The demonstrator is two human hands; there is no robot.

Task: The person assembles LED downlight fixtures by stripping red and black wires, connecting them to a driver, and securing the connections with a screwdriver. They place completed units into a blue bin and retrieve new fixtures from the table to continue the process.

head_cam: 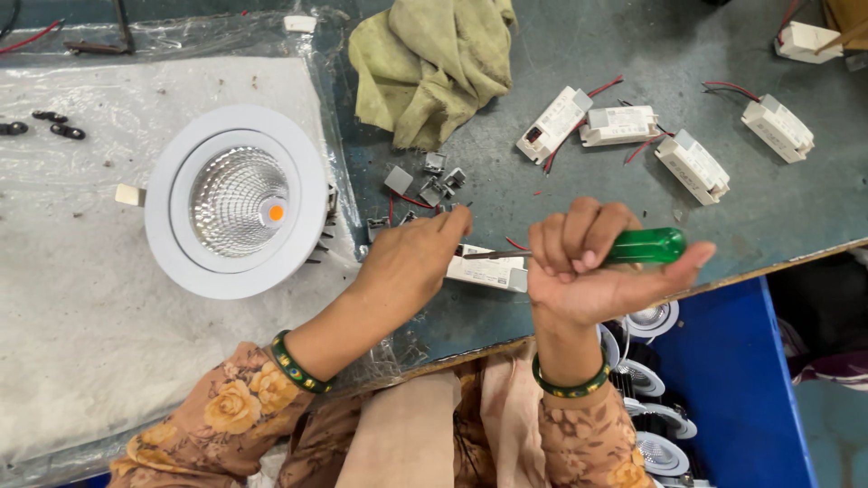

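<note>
My right hand is closed around a screwdriver with a green handle; its metal shaft points left into a small white driver box lying on the grey table. My left hand rests on the left end of that box and holds it down with fingers and thumb. A round white recessed lamp with a ribbed reflector and an orange centre lies to the left on a plastic sheet. Small grey connector pieces and thin red wires sit just beyond my left hand.
Several more white driver boxes with red and black wires lie at the right back. A crumpled yellow-green rag is at the back centre. The table edge runs on the right; below it stands a stack of round lamps.
</note>
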